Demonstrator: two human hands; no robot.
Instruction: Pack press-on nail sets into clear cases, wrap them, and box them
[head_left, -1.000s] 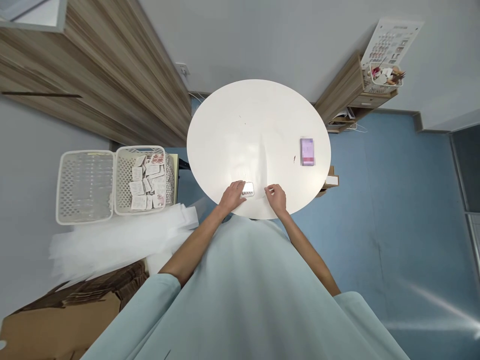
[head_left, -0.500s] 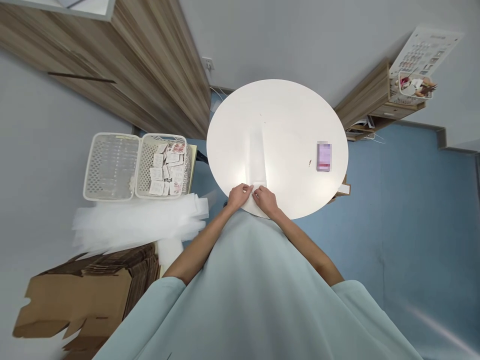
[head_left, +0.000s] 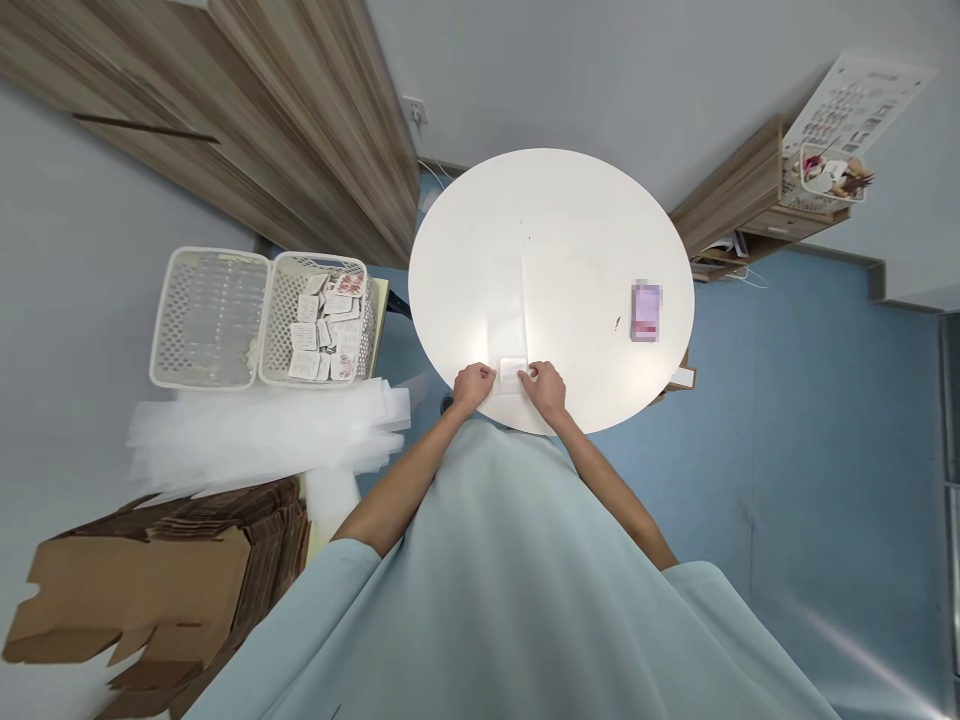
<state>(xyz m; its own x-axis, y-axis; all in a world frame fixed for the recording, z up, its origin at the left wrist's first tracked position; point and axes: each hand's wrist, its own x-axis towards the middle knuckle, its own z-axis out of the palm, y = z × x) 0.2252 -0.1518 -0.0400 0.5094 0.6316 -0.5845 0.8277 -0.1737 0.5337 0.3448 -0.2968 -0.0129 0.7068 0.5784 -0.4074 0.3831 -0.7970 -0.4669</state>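
A long, thin strip of translucent white foam sheet [head_left: 507,300] lies flat on the round white table [head_left: 592,220], running away from me. At its near end sits a small flat, clear-looking box [head_left: 513,369], between my two hands. My left hand [head_left: 473,388] is closed, its fingertips pinched at the left edge of the strip. My right hand [head_left: 546,389] has thumb and forefinger at the box's right edge, the other fingers curled. What exactly lies between the fingertips is small and hard to see.
A purple pack [head_left: 646,311] lies on the table's right side. To the left are an open white basket [head_left: 367,330] of small packets, piled white foam sheets [head_left: 262,435] and stacked flat cardboard boxes [head_left: 142,590]. Wooden cabinets [head_left: 300,110] stand behind.
My hands have moved apart from the near end of the strip, the right one going right. The small box between them now shows clearly. The view has shifted slightly.
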